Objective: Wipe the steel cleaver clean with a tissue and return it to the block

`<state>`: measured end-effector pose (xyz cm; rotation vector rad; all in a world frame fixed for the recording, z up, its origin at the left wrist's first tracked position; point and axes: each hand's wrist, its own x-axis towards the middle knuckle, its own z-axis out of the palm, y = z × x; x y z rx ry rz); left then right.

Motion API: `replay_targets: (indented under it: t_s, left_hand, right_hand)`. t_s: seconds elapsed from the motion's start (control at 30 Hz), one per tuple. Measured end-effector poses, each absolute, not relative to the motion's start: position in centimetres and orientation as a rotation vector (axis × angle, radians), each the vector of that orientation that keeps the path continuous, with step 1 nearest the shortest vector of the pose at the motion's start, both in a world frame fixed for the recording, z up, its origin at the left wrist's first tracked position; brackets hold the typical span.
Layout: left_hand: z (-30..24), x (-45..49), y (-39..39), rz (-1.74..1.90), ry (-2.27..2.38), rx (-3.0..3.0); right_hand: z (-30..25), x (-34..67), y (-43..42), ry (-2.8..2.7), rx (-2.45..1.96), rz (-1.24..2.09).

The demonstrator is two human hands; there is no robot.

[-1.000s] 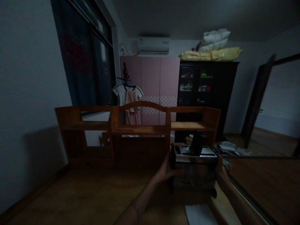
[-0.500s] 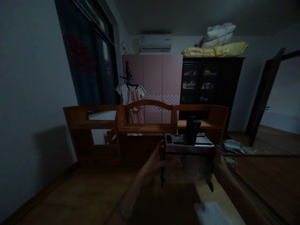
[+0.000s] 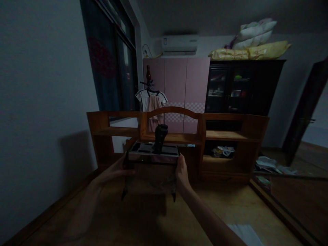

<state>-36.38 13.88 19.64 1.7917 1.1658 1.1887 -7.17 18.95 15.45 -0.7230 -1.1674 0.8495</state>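
I hold a boxy knife block (image 3: pixel 151 177) with a shiny slotted metal top and small feet, just above the wooden desk top. One dark handle (image 3: pixel 160 138) sticks up from a slot. My left hand (image 3: pixel 116 171) grips its left side. My right hand (image 3: pixel 181 171) grips its right side. Both hands are closed around the block in front of the wooden shelf unit (image 3: pixel 176 136).
A wall runs along the left, with a dark window (image 3: pixel 110 61) behind. A pink wardrobe (image 3: pixel 176 89), hanging clothes (image 3: pixel 151 102) and a dark cabinet (image 3: pixel 243 89) topped with bedding stand at the back. White paper (image 3: pixel 246 234) lies at the lower right; clutter sits on the right.
The knife block has travelled left across the desk with both hands, from the right end of the shelf unit toward its middle. The view has turned left with it.
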Motion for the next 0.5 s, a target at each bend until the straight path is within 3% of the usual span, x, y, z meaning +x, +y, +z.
replay_targets:
  t_s: [0.23, 0.5]
  left_hand:
    - [17.7, -43.4, 14.2, 1.206, 1.338, 1.521]
    - [17.0, -44.2, 13.4, 1.31, 1.387, 1.093]
  right_hand:
    - [13.7, -15.5, 19.2, -1.144, -0.761, 0.949]
    - [11.4, -19.9, 20.0, -1.196, -0.767, 0.97]
